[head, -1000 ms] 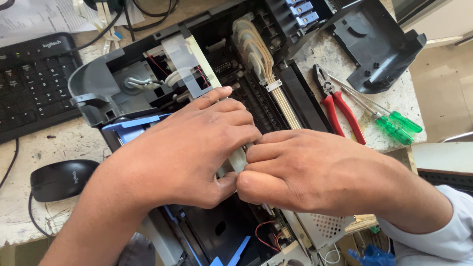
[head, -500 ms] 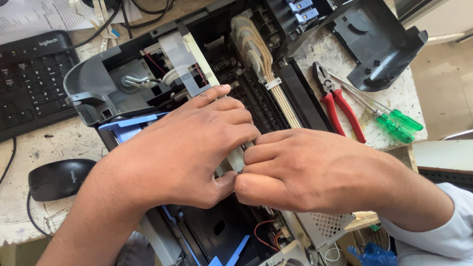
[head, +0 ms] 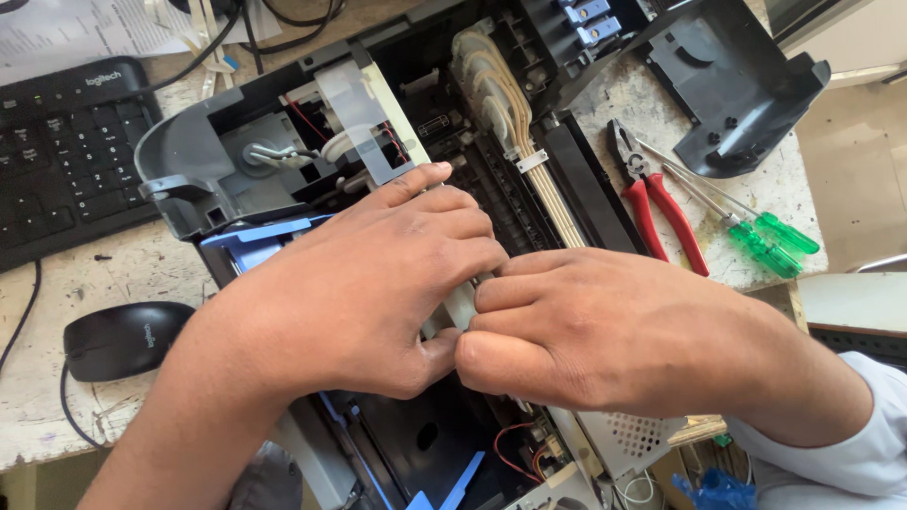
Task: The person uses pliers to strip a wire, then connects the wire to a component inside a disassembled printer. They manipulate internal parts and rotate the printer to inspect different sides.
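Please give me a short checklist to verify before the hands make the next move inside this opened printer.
1. Both hands on the part: left hand and right hand pinch a pale strip: ok.
2. Grip seating under the fingers: cannot tell.
3. Beige tube bundle apart from the hands: ok.
4. Red pliers and green screwdrivers within reach on the table: ok.
5. Power disconnected: cannot tell.

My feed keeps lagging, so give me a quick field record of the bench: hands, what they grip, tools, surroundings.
left hand: closed over a pale strip part inside the opened printer
right hand: pinching the same strip from the other side
tools: red-handled pliers, two green screwdrivers, right of the printer
removed cover: far right
keyboard, mouse: left
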